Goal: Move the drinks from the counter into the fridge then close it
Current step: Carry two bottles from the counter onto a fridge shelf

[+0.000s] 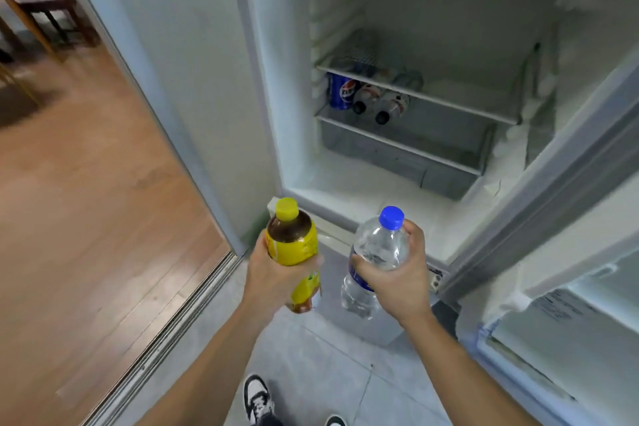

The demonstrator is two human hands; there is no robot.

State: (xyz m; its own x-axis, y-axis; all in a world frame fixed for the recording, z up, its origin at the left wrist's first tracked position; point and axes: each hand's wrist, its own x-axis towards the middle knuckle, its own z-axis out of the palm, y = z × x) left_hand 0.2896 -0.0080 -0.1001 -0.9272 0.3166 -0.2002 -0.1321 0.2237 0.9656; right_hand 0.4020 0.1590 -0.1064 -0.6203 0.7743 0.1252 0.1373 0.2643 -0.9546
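My left hand point(273, 278) grips a tea bottle point(294, 242) with a yellow label and yellow cap. My right hand point(397, 282) grips a clear water bottle point(378, 249) with a blue cap. Both bottles are held upright in front of the open fridge point(345, 190), below its lower edge. Inside, on a low shelf point(449, 149), a blue cola can point(340, 92) stands at the left, with two dark-capped bottles point(378, 102) lying beside it.
The fridge door point(553, 287) stands open at the right, its inner shelves facing me. A wall panel point(179, 62) and a metal floor track point(166, 332) run at the left, with wooden floor and chair legs point(52, 21) beyond. My shoes point(257, 399) stand on grey tiles.
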